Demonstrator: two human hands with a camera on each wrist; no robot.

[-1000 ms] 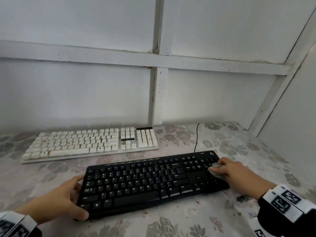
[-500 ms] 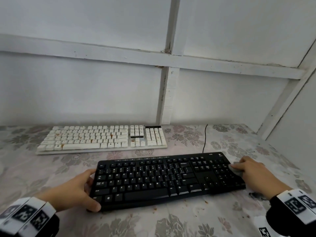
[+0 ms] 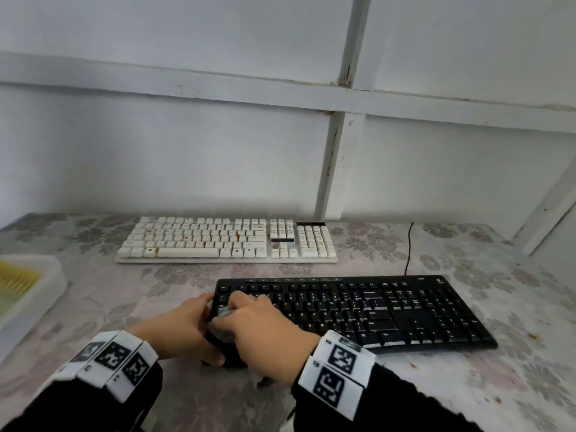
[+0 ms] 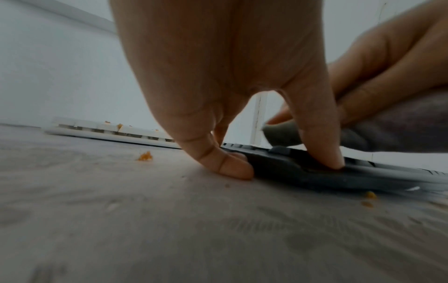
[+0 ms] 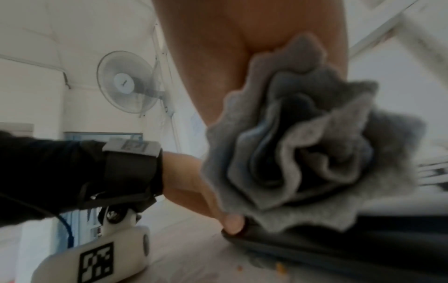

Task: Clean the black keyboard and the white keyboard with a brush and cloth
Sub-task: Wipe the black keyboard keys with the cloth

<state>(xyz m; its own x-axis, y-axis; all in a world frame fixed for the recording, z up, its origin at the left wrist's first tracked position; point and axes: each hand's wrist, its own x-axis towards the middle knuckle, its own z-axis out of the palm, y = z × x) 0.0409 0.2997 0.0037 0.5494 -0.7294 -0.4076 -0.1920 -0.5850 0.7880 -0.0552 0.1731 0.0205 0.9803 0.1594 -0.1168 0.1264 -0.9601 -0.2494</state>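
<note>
The black keyboard (image 3: 367, 310) lies flat on the flowered tablecloth, near the front. My left hand (image 3: 184, 328) grips its left end, thumb on the front corner and fingers against the edge (image 4: 278, 164). My right hand (image 3: 265, 325) holds a bunched grey cloth (image 5: 303, 153) and presses it on the keys at the keyboard's left end, right beside the left hand. A little of the cloth (image 3: 223, 314) shows between the two hands. The white keyboard (image 3: 227, 241), with orange crumbs on its keys, lies behind, near the wall. No brush is clearly visible.
A white tray (image 3: 34, 291) with something yellow in it sits at the table's left edge. Orange crumbs (image 4: 145, 156) lie on the tablecloth around the black keyboard. A black cable (image 3: 409, 247) runs from the black keyboard to the white wall behind.
My right hand has swept the cloth from the right end of the black keyboard across to its left end. The left hand keeps its hold. The view has shifted left.
</note>
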